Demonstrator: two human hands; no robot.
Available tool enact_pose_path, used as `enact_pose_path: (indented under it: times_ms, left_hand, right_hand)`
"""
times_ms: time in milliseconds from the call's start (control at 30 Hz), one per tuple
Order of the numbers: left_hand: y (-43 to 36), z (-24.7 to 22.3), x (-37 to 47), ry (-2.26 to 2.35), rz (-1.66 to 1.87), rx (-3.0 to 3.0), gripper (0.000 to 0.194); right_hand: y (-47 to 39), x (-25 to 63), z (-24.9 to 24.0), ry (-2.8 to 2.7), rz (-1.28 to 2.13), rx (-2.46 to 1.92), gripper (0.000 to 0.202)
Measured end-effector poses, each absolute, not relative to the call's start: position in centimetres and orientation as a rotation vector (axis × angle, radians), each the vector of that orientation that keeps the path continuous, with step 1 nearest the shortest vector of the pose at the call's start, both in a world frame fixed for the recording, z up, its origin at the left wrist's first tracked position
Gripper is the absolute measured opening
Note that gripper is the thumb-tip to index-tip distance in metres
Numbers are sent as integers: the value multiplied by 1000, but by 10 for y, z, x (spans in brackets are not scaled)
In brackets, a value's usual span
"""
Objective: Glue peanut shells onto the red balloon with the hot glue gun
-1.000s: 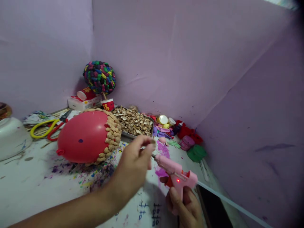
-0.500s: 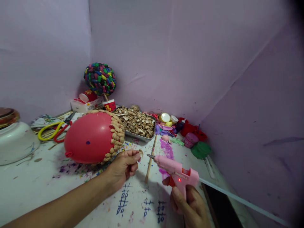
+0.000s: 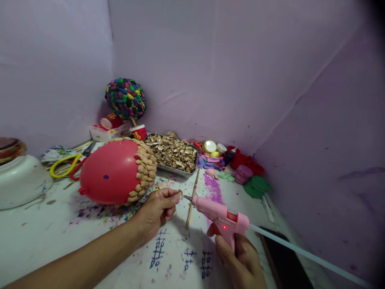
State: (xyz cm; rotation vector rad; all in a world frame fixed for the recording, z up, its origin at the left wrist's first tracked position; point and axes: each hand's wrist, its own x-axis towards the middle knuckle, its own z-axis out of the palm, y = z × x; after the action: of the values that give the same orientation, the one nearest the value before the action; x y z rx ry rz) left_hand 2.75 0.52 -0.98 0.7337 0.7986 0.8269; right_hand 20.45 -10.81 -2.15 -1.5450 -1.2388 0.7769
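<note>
My left hand [image 3: 161,208] pinches a small nut shell [image 3: 180,194] between thumb and finger. Wrapped round the handle of a pink glue gun [image 3: 213,210], my right hand [image 3: 242,257] keeps its metal tip beside the shell; whether they touch I cannot tell. A pale glue stick [image 3: 300,251] runs out of the gun's back, and a red light glows on its side. Left of my hands a red balloon [image 3: 110,172] lies on the table, its right end covered with rows of shells [image 3: 144,172].
Behind the balloon are a metal tray of shells [image 3: 174,154] and a multicoloured ball [image 3: 125,99] on a stick. Yellow-handled scissors [image 3: 64,166] and a white pot [image 3: 22,180] lie left. A wooden stick [image 3: 192,198], small tubs [image 3: 243,174] and a dark flat object [image 3: 284,257] are further right.
The gun's tip has moved slightly left, closer to the shell in my left hand. The balloon appears turned a little and shifted slightly left.
</note>
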Motion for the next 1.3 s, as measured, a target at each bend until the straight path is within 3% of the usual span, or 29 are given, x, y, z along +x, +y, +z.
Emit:
enact_pose_path:
  times_ms: [1300]
  left_hand:
    - [3, -9, 28, 840, 890, 826, 29]
  right_hand:
    - [-106, 201, -19, -1122, 831, -1577, 27]
